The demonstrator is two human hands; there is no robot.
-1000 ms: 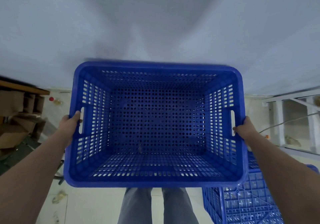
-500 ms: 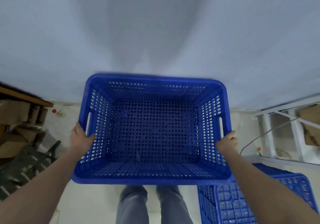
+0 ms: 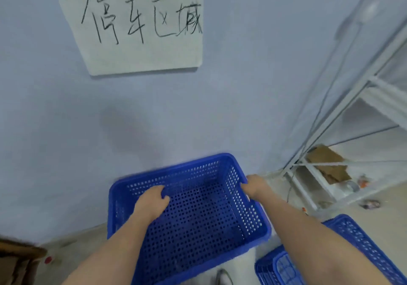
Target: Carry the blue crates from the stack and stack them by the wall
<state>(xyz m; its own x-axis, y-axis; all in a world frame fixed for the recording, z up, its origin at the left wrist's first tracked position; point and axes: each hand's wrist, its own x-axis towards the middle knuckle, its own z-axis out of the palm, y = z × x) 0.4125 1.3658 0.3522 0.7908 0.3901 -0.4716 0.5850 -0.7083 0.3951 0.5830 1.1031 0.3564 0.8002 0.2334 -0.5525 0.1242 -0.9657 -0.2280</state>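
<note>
blue crate (image 3: 198,216) near wall (image 3: 242,86), right hand (image 3: 253,184) on rim

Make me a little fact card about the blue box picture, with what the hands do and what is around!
held crate: blue crate, empty, tilted, low by the wall
left hand: left hand inside the crate, fingers curled, grip unclear
right hand: right hand grips the crate's right rim
other crate: second blue crate at lower right
on wall: paper sign with handwriting
right side: white metal rack
</note>
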